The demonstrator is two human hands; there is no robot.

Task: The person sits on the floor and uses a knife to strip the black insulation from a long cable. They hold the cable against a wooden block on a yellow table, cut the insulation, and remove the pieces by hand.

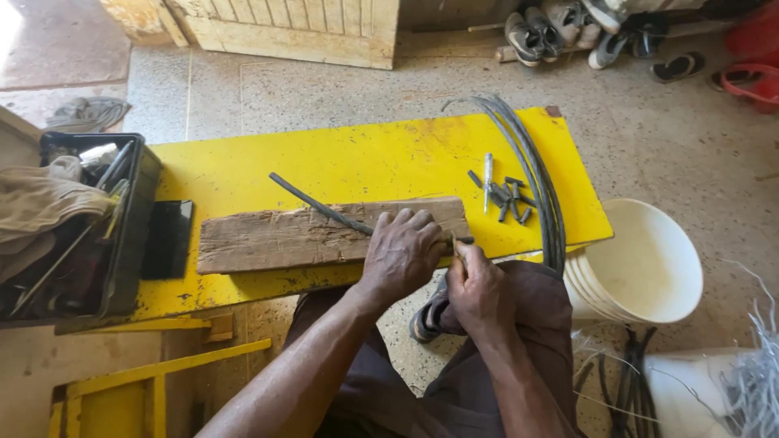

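My left hand point(400, 253) presses down on a dark grey cable point(318, 204) that lies slanted across a worn wooden plank point(268, 240) on a yellow board point(341, 162). My right hand point(477, 285) is closed around a small tool with a pale handle point(458, 247) at the cable's near end by the plank's right corner. The tool's working end is hidden behind my fingers. Several short cut cable pieces point(509, 199) and a small white-handled tool point(488, 180) lie on the board to the right.
A bundle of long grey cables point(535, 174) curves over the board's right end. Stacked white basins point(641, 264) stand at right, a black crate of tools and cloth point(73, 227) at left with a black tray point(168, 239) beside it. Shoes point(560, 28) lie by the far wall.
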